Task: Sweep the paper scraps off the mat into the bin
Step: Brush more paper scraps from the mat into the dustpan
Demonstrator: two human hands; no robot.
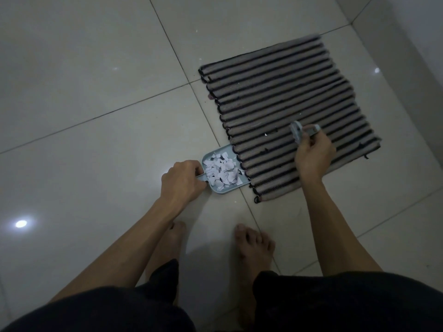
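Observation:
A striped grey-and-black mat [282,97] lies on the tiled floor. A small pale blue dustpan [230,189] sits against the mat's near left edge, holding a heap of white paper scraps [223,171]. My left hand [179,179] grips the dustpan's handle. My right hand [311,154] holds a small grey brush [297,131] raised over the mat's near part. One tiny white scrap [265,134] lies on the mat left of the brush. No bin is in view.
My bare feet [254,245] stand on the floor tiles [96,140] just in front of the dustpan and mat. A wall base [395,39] runs along the far right, close to the mat's right edge.

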